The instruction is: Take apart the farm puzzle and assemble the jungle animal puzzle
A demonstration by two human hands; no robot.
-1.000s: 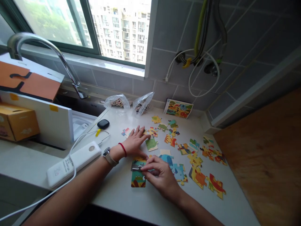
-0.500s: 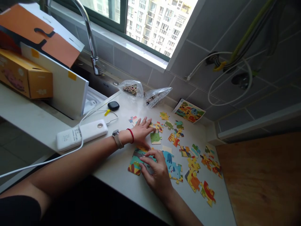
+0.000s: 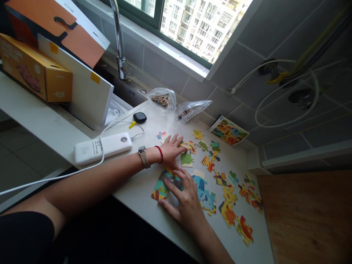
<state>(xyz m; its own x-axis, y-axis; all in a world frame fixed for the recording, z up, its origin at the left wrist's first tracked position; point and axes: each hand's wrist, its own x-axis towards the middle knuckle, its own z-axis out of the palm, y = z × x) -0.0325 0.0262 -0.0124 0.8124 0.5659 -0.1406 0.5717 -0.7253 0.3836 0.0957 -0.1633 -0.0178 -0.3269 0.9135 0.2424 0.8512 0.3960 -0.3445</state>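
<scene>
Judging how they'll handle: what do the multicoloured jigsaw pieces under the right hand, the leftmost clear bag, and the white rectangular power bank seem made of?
The jigsaw pieces look like printed card or pressed board: flat, matte print. The clear bag looks like thin plastic film, see-through and creased. The power bank looks like smooth moulded plastic, faintly shiny.

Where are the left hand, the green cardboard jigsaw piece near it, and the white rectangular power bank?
Left hand (image 3: pixel 172 149), head view, back of the hand.
Green cardboard jigsaw piece (image 3: pixel 187 160), head view, its middle.
White rectangular power bank (image 3: pixel 103 147), head view, its top face.
</scene>
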